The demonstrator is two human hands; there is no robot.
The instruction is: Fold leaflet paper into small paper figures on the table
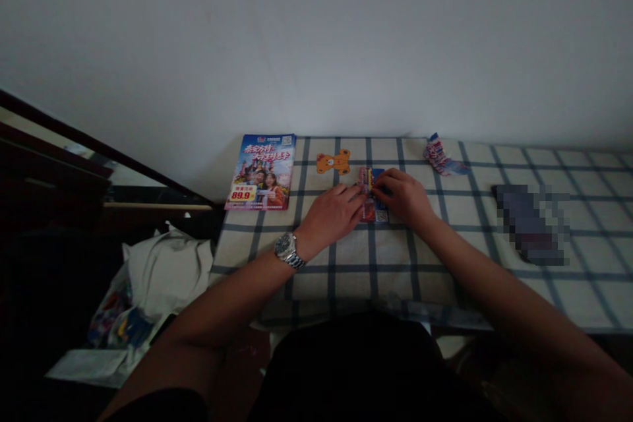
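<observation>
A small folded leaflet (368, 212), printed red and blue with a QR code in its lower right corner, lies on the checked cloth. My left hand (332, 212), with a metal wristwatch (289, 250) on its wrist, holds the leaflet's left side down with its fingers close together. My right hand (403, 195) has its bent fingers and thumb closed at the leaflet's upper right part. Both hands partly cover the paper. Left of them is a stack of matching full-size leaflets (262, 171). An orange teddy-bear cutout (333, 162) lies just behind my left hand.
A folded paper piece (437, 155) of many red, white and blue layers sits near the wall at right. Farther right lies a dark, pixelated oblong object (531, 224). White bags (168, 264) stand low on the left, beside a dark rail (109, 151). The wall (316, 39) borders the table's back.
</observation>
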